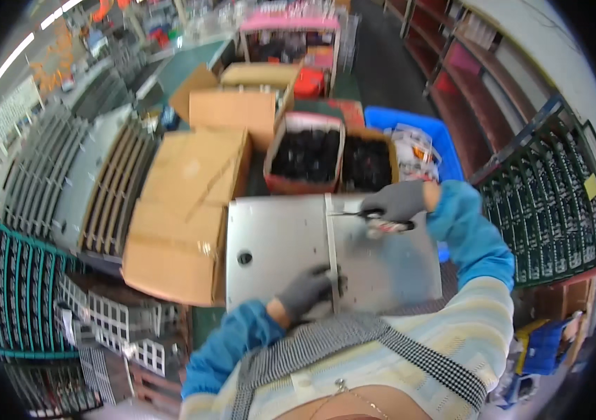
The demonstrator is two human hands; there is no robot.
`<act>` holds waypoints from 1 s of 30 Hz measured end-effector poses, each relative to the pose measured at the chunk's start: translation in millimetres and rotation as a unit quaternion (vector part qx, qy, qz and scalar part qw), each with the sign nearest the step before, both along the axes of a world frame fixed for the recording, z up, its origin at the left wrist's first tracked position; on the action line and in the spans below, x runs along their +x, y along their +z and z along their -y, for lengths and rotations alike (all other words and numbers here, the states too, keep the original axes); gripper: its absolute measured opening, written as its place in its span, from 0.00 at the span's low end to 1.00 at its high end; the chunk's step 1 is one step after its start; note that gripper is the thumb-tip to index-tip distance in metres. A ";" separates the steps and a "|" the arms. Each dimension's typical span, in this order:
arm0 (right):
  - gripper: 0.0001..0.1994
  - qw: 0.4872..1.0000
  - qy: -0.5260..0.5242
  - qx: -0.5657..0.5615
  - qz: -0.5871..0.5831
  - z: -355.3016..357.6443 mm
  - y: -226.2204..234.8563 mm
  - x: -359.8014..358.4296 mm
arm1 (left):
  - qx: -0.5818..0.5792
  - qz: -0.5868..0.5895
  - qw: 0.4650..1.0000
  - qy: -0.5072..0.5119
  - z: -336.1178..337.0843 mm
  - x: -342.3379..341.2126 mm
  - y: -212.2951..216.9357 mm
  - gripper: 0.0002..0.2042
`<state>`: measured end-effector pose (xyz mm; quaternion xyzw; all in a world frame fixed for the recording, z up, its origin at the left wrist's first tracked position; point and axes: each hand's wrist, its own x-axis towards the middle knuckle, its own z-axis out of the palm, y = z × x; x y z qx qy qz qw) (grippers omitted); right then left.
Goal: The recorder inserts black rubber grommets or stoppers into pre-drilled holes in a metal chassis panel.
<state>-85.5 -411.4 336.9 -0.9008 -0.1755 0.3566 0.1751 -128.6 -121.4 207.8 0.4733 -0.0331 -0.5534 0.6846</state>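
Head view: left hand [305, 292] on sheet-metal panel [280, 227], grip unclear; right hand [397, 201], apart, clasping scissors-like tool [372, 213] over it; panel likely stiff, slick; hold its edges

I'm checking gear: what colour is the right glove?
The right glove is grey, in the head view.

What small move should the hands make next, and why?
Perhaps steady the pale strip with the left hand before the tool moves: that hand lies by the strip's near end, while the right hand holds the tool pointing toward the far end.
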 end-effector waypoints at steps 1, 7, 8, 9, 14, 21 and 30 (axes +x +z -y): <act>0.20 0.995 -0.051 0.009 -0.088 1.7 4.4 -19.9 | 0.003 0.009 1.000 0.001 -0.1 -1.7 -2.1 0.17; 0.20 0.997 0.043 -0.035 0.053 -20.8 -54.4 -43.6 | 0.088 0.003 0.996 0.028 8.7 2.5 14.4 0.16; 0.18 0.999 0.028 -0.013 0.027 -25.8 -61.6 -36.5 | 0.073 0.017 0.997 0.018 7.8 1.4 8.6 0.16; 0.17 1.000 0.023 0.008 0.004 -33.1 -63.5 -26.2 | 0.057 0.034 0.998 0.019 5.5 0.6 6.7 0.16; 0.20 0.991 0.106 -0.008 0.083 -28.8 -56.2 -31.0 | 0.082 0.039 0.995 0.035 7.7 -7.0 14.8 0.16; 0.14 0.987 0.051 0.054 0.143 -89.6 14.0 28.2 | 0.004 0.201 0.979 -0.044 -26.7 -7.3 16.5 0.22; 0.17 0.922 0.128 0.051 0.361 -290.5 -63.3 169.6 | 0.061 0.430 0.895 0.100 -147.2 -16.4 48.2 0.22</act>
